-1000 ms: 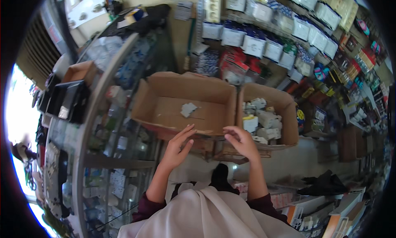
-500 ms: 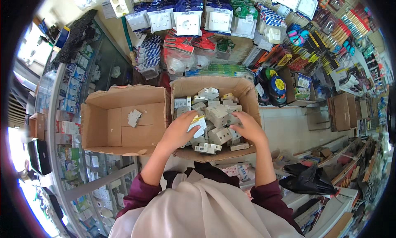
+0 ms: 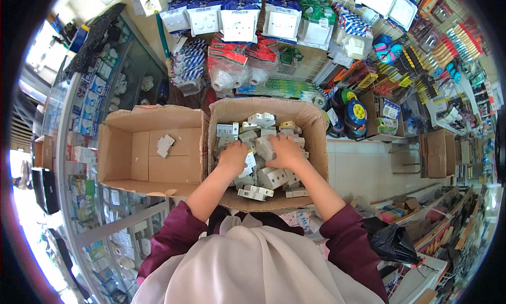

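Loose white and grey circuit breakers [image 3: 272, 178] fill the right cardboard box [image 3: 321, 169] in a jumbled pile. My left hand [image 3: 233, 157] is closed on a white circuit breaker [image 3: 247, 166] with a yellow mark, at the left part of the pile. Its fingertips are partly hidden. In the middle of the pile, my right hand [image 3: 286, 152] curls its fingers and thumb around a wider grey breaker [image 3: 264, 148]. The left cardboard box [image 3: 124, 155] holds a single white breaker piece [image 3: 165, 145] on its bottom.
A glass display case [image 3: 84, 198] stands along the left. Packaged switches and sockets [image 3: 239, 25] hang behind the boxes. Cable reels [image 3: 356, 113] sit right of the full box, beside pale floor tiles [image 3: 358, 162]. A black plastic bag [image 3: 392, 243] lies at lower right.
My right hand has moved left and inward onto the wider grey breaker. My left hand has shifted slightly with the white breaker. Both boxes appear a little further left in view.
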Tool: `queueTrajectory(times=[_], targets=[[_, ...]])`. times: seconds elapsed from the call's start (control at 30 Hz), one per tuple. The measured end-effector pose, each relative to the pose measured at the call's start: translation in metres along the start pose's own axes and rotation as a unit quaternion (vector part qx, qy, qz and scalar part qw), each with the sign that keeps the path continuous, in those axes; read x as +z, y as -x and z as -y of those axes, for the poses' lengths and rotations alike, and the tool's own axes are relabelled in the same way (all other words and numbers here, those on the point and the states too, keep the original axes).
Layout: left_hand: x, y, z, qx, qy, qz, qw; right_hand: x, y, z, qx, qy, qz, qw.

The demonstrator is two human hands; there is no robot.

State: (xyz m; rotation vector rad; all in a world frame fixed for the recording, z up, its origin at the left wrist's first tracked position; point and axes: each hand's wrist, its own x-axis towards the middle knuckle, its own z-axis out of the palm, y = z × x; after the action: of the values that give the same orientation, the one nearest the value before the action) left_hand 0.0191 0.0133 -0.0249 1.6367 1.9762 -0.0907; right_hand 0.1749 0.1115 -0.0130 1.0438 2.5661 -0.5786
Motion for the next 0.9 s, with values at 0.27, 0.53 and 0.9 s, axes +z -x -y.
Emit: queueTrajectory(times=[0.27, 0.53, 0.9], targets=[[-0.007, 0.008, 0.0, 0.022, 0.045, -0.038, 0.998, -0.02, 0.017, -0.014, -0.035, -0.075, 0.014, 0.996], [-0.016, 0.016, -0.001, -0.014, 0.071, -0.071, 0.995, -0.05, 0.059, -0.031, -0.011, -0.048, 0.066, 0.997], [-0.048, 0.001, 0.004, 0.022, 0.17, -0.278, 0.945, -0.041, 0.051, -0.036, 0.02, -0.01, -0.017, 1.0]])
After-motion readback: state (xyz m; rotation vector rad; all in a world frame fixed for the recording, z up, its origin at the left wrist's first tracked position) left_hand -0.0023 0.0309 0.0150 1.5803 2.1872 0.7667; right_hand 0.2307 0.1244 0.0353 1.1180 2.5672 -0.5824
